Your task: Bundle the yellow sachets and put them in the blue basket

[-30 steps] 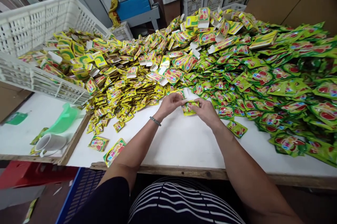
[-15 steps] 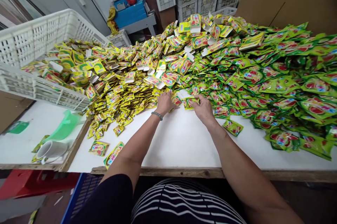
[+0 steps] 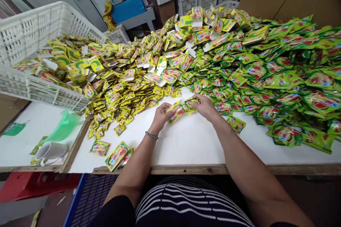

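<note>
Head view: the fingers of both hands close on a strip of sachets at the centre of the frame, the left hand and right hand holding its 2 ends over the surface, just below heaped yellow sachets and green sachets.

a short strip of foil sachets sits low in the middle of the frame, slanting up from left to right, its glossy yellow-green faces printed in red and other bright colours. the left hand grips its lower end, the right hand its upper end. just beyond it, a heap of yellow sachets fills the upper left and a heap of green sachets spreads right, both loosely tumbled.
</note>
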Available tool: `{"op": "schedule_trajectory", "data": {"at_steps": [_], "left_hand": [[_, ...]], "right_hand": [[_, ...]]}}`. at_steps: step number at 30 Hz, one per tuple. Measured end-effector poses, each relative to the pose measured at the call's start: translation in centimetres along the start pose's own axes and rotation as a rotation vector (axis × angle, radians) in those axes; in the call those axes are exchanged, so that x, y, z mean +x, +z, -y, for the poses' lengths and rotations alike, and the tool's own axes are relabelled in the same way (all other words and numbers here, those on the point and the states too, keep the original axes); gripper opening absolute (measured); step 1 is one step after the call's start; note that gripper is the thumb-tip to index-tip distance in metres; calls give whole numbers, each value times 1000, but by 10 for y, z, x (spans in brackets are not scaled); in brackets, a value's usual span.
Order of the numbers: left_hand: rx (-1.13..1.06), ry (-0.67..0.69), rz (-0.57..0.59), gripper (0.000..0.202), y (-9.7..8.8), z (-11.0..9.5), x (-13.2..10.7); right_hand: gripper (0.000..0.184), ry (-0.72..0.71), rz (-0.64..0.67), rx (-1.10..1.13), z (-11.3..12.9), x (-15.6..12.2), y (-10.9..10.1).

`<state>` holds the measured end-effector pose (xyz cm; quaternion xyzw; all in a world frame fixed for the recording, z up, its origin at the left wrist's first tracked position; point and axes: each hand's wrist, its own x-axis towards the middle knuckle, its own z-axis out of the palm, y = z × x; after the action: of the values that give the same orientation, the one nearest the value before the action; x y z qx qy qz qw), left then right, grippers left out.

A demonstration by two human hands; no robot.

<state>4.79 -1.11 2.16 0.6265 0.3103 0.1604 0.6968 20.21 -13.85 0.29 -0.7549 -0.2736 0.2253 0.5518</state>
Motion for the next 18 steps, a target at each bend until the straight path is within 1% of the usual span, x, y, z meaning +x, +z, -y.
{"op": "schedule_trajectory", "data": {"at_steps": [3,5,8,12,16,18], "left_hand": [[36,-42,108,49,-3,-4,-3],[23,-73,139,50,-3,-5,-4],[-25,-120,132,53,-1,-1,-4],[-101,-113,87,51,4,8,-4],[-100,-155,161,50,7,11,-6],[-123,-170,169,51,8,10,-7]], "right_hand": [[30,-48,41,-23,-3,0,-3],[31,-79,46,-27,-3,0,-3],[31,-142,53,-33,-2,-2,1],[29,-158,146,-48,-2,-5,7],[21,-188,191,-59,-3,-8,9],[27,-176,201,13,-3,-9,8]]}}
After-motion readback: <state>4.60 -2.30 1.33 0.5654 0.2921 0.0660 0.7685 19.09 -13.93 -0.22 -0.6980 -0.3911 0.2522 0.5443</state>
